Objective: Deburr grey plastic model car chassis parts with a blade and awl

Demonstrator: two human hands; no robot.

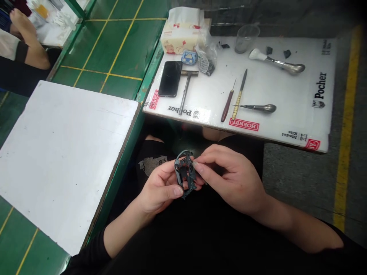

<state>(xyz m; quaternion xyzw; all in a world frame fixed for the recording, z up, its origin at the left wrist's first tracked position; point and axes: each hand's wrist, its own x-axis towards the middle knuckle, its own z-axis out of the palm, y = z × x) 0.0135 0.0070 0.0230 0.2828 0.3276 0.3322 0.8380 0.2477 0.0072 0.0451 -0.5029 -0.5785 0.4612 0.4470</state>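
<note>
Dark-grey openwork part [183, 172] sits at lower centre of the frame, clamped by the fingers of the left hand [159, 190], apparently for steadiness. Fingers of the right hand [233, 179] pinch its right edge, seemingly for finer control.

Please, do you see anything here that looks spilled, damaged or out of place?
Nothing looks spilled. Two things look untidy: dark scraps lie loose near the cup, and the metal awl crosses the file instead of lying apart. The held part is too small to judge for damage.
</note>
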